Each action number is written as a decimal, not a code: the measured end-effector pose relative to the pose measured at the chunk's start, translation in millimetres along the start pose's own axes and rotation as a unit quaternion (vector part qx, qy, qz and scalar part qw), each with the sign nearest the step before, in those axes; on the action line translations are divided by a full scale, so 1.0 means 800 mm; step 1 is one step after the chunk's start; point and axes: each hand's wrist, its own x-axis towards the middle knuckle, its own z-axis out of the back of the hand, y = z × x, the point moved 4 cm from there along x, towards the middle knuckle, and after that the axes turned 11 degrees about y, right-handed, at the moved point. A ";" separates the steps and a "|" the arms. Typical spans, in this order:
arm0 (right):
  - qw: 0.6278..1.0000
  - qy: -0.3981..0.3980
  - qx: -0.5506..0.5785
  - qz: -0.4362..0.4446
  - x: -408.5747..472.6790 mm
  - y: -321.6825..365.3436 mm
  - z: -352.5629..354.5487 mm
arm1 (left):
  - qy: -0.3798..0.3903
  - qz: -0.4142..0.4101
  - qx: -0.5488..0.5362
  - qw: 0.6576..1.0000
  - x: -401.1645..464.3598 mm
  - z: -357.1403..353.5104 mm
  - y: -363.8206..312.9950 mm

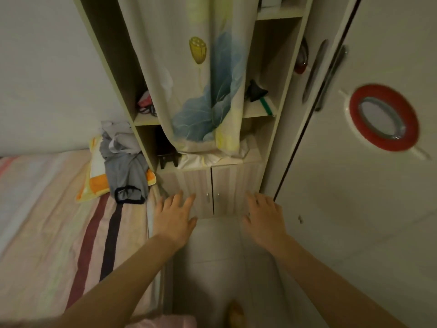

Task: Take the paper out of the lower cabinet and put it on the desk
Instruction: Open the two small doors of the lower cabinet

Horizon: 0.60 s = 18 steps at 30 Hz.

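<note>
The lower cabinet [227, 183] sits at the foot of a tall shelf unit, with two pale wood doors, both closed, each with a small metal knob near the middle seam. My left hand [173, 217] reaches toward the left door with its fingers spread and empty. My right hand [263, 217] reaches toward the right door, also spread and empty. Neither hand touches a knob. No paper is visible; the cabinet's inside is hidden behind the doors.
A flowered curtain [201, 79] hangs over the open shelves above. A bed with a striped sheet [59, 233], a pillow and grey clothes [125, 166] lies on the left. A wardrobe door [366, 162] with a red ring stands on the right. Pale floor [212, 268] runs between them.
</note>
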 end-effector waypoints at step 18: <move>0.993 0.114 -0.004 0.029 0.430 -0.032 -0.111 | 0.160 0.081 -0.061 0.982 0.372 -0.145 0.057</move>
